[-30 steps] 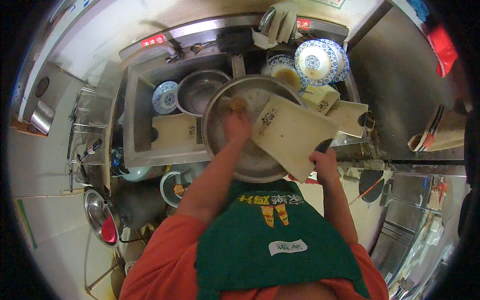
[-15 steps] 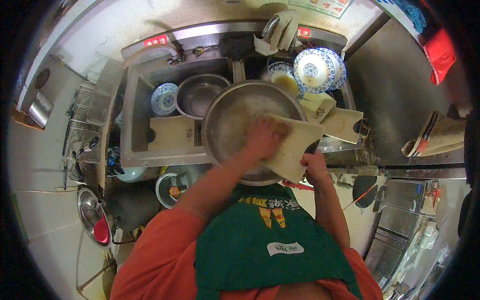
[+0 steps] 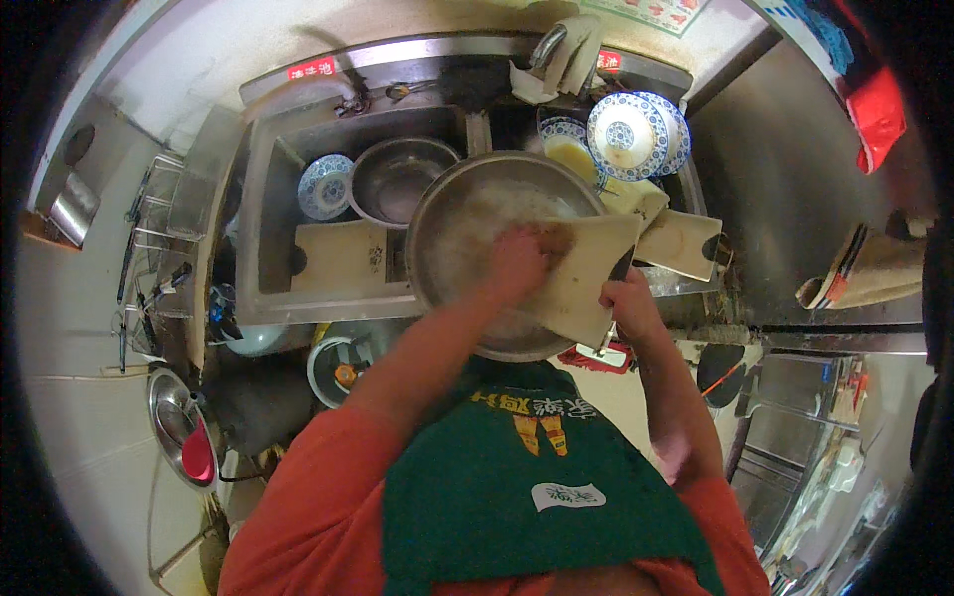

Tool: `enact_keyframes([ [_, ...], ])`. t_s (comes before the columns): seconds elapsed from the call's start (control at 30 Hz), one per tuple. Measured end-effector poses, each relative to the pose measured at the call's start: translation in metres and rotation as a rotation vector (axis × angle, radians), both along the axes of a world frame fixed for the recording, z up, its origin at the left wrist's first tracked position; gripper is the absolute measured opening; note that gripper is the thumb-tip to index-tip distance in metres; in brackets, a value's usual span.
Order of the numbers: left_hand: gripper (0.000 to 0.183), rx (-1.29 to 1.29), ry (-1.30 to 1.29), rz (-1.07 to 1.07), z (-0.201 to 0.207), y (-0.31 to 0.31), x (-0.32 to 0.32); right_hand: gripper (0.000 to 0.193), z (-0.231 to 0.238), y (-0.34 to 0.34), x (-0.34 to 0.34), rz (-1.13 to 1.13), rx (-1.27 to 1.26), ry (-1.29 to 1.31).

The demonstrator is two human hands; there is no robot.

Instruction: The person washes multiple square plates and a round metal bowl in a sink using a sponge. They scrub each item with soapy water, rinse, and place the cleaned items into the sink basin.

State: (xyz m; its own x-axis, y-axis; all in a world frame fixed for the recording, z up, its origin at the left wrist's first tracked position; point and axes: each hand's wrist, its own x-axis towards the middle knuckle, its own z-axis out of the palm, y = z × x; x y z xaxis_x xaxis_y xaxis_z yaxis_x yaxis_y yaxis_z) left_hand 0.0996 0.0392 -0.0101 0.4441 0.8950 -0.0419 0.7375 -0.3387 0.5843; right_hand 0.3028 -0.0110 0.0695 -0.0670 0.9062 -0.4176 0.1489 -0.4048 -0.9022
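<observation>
A wide metal basin (image 3: 449, 189) with cloudy, foamy water rests across the front of the sink. Over its right side I hold a cream rectangular plate (image 3: 589, 260), tilted, with a dark rounded patch at its right end. My right hand (image 3: 629, 301) is closed on the plate's right edge. My left hand (image 3: 519, 263), a little blurred, is closed at the plate's left part, inside the basin. Something brownish shows at its fingertips, too indistinct to name. Similar cream plates lie at the left (image 3: 340, 258) and right (image 3: 679, 244) of the basin.
In the left sink bowl are a smaller metal basin (image 3: 398, 189) and a blue-and-white plate (image 3: 325, 187). More patterned plates (image 3: 628, 136) are stacked at the right. Cloths (image 3: 573, 58) hang over the tap. A bucket (image 3: 328, 372) stands below the sink, left of me.
The cream plate has shifted slightly left and up in my right hand and turned a little. My left hand has moved slightly along it.
</observation>
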Motion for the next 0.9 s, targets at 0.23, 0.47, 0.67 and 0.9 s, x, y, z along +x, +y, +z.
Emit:
enact_keyframes([
  [0.23, 0.042, -0.135, -0.364, 0.192, -0.006, -0.030, 0.011, 0.020, 0.007, 0.006, -0.004, 0.037, 0.031, -0.022],
  [0.47, 0.049, -0.068, -0.175, 0.192, -0.009, -0.035, 0.004, 0.033, 0.029, -0.001, -0.008, -0.009, 0.001, -0.125],
  [0.67, 0.053, -0.074, 0.268, 0.174, -0.031, -0.035, -0.013, 0.050, 0.086, -0.011, 0.007, 0.090, 0.166, -0.305],
  [0.9, 0.065, -0.176, 0.137, 0.340, 0.021, -0.061, -0.048, 0.053, 0.116, -0.033, 0.010, -0.089, 0.229, -0.406],
])
